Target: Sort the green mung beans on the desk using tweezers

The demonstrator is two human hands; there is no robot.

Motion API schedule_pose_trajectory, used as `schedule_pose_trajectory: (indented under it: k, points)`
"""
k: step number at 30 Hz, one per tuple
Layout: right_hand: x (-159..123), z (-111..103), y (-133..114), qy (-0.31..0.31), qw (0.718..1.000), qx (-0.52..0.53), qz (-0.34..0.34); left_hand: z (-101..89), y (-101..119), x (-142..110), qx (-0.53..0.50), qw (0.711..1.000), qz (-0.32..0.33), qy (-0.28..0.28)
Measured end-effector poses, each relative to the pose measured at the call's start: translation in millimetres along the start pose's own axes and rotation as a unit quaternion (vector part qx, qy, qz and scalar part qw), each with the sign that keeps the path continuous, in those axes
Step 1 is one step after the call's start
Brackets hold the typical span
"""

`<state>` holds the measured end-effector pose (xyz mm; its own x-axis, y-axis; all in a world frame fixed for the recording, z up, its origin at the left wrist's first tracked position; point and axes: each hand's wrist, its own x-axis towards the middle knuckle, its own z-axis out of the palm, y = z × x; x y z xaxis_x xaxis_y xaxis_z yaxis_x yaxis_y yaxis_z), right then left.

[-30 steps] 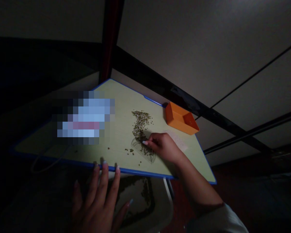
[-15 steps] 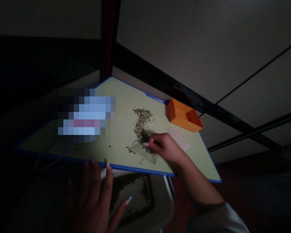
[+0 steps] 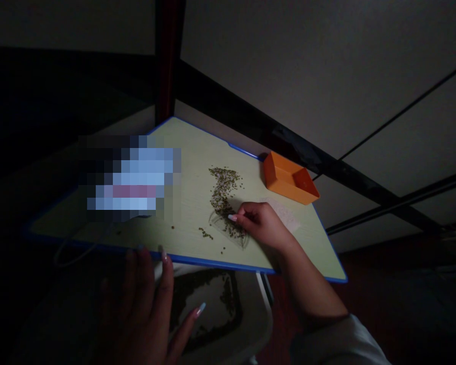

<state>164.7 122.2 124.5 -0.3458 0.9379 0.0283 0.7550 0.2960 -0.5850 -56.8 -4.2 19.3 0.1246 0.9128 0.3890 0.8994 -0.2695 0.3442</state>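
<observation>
My right hand [image 3: 261,224] rests on a pale green table top [image 3: 190,152] with a blue rim, fingers curled and pinched at the near end of a strip of small dark green seeds [image 3: 222,190]. Whether it holds a seed I cannot make out. A thin clear curved piece [image 3: 225,234] lies under its fingertips. My left hand [image 3: 144,309] is below the table's near edge with fingers spread, over a pale container [image 3: 251,309] that holds more dark seeds [image 3: 209,299].
An orange open box [image 3: 289,178] stands at the table's far right corner. A white slip of paper [image 3: 287,215] lies beside my right hand. A blurred-out object [image 3: 131,182] sits on the left part. A cord loop [image 3: 76,248] hangs at the near-left edge. The surroundings are dark.
My left hand has drawn back and down from the table's near edge. My right hand has shifted slightly up along the seeds. The view has tilted a little.
</observation>
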Motion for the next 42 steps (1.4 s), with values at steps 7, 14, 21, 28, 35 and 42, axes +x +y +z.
schedule_pose_trajectory:
  k: [7, 14, 21, 28, 35, 42]
  points:
    - [2, 4, 0, -0.014, 1.0, -0.01, -0.011, -0.6, -1, 1, 0.004, 1.0, 0.001, -0.004]
    - [1, 4, -2, -0.046, 0.998, 0.012, -0.036, 0.4, -3, 0, 0.005, 1.0, 0.0, -0.005]
    - [3, 8, -4, -0.026, 0.999, -0.016, -0.029, -0.6, 0, 1, -0.006, 1.0, -0.011, -0.014]
    - [11, 12, -14, -0.014, 0.997, -0.061, -0.043, -2.8, -2, 3, -0.017, 1.0, -0.006, 0.002]
    - [13, 11, -20, -0.046, 0.989, -0.094, -0.102, -9.7, -4, 12, -0.009, 1.0, -0.015, -0.011]
    - [7, 11, -19, -0.08, 0.985, -0.103, -0.115, -10.6, -4, 12, -0.004, 1.0, -0.008, -0.017]
